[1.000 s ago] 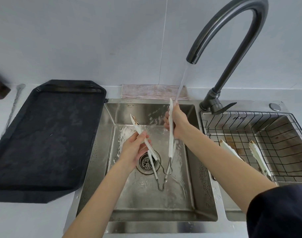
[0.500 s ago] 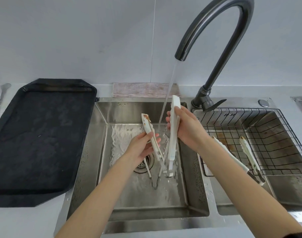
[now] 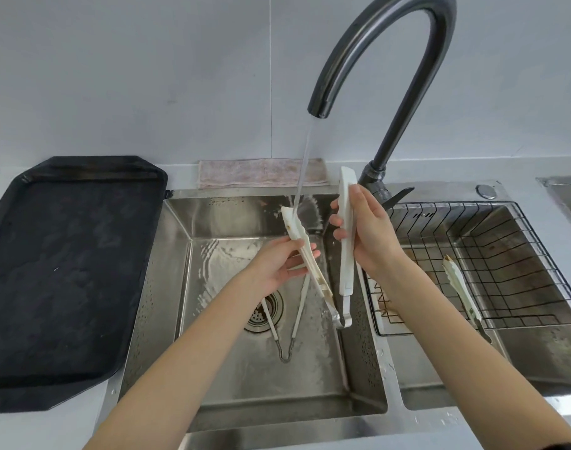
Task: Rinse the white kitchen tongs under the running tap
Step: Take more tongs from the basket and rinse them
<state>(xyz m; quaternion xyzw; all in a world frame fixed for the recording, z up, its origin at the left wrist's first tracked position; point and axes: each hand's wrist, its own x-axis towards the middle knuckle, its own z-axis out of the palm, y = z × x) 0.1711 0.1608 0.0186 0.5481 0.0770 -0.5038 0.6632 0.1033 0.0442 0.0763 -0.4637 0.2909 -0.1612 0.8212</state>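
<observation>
Over the steel sink (image 3: 167, 287) I hold a pair of white kitchen tongs (image 3: 346, 241) spread apart, hinge down. My left hand (image 3: 277, 264) grips the left arm, whose soiled tip sits in the water stream (image 3: 302, 170). My right hand (image 3: 365, 235) grips the right arm, held almost upright beside the stream. Water runs from the dark curved tap (image 3: 384, 60). A second pair of tongs (image 3: 285, 323) lies on the sink floor by the drain (image 3: 264, 311).
A black tray (image 3: 66, 271) lies on the counter at the left. A pinkish cloth (image 3: 261, 173) lies behind the sink. At the right, a black wire basket (image 3: 492, 264) in the second basin holds another pair of white tongs (image 3: 461, 287).
The tongs have shifted right and up, and the left arm's tip now sits in the stream. The second pair on the sink floor shows more fully. The view has moved left.
</observation>
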